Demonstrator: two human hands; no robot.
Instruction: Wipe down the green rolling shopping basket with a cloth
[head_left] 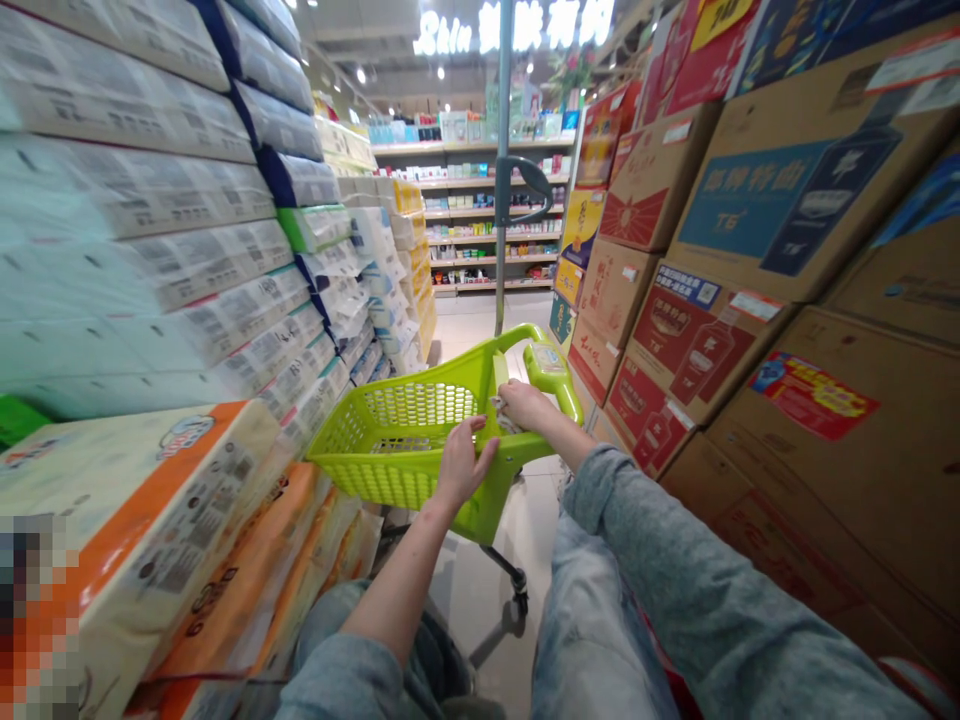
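Observation:
A lime-green plastic shopping cart (405, 468) with a perforated basket stands in front of me, turned sideways with its handle end to the right. My left hand (463, 462) is at the near rim of the basket, fingers apart, with nothing in it. My right hand (525, 404) is closed at the handle end, over the upright green panel. Under its fingers shows a crumpled whitish cloth (507, 422), which may be a wipe or tissue. The cart's green handle (571, 398) curves just beyond the right hand. I see only bare mesh inside the basket.
A grey vertical pole (502, 270) with a loop grip rises behind the cart. Wrapped paper packs (210, 200) are stacked high on the left, with orange-and-cream packs (180, 470) closer. Printed cartons (750, 200) wall the right. Stocked shelves (465, 184) stand beyond the tiled floor.

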